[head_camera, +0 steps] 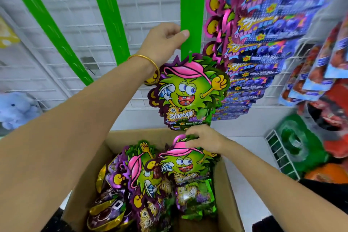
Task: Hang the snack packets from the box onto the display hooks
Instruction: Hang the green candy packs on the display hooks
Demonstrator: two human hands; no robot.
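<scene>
Far over on the left, a pale blue plush toy (16, 109) sits low against the white wire grid wall (71, 5). Two green strips (47, 24) slant down across that grid, both bare.

Moving right, the person's left hand (165, 43) is raised to a third green strip (192, 5). The fingers curl round its left edge and the thumb lies across its front, so the hand grips the strip just above its lower end. A gold bangle (150, 64) circles that wrist. At the bottom of the strip a small green hook (190, 56) carries a hung packet (188, 92): a green spiky cartoon figure in a pink cap, facing the room. More of the same hang stacked behind it.

Near and below, an open cardboard box (143, 135) stands on the white shelf. Loose packets (139, 177) of the same kind lie in a heap inside it, some turned on their sides, with purple and gold ones (107, 211) towards its left.

The right hand (205, 141) is down at the far right part of the box, just under the hung packet, with its fingers pinching the top of a held packet (183, 164) that stands upright among the rest. The two hands are well apart, one high and one low.

Further right, a long column of blue and purple packets (263, 43) hangs in overlapping rows, then blurred red and blue packets (320, 66), and a white wire rack (278, 154) holding green goods.
</scene>
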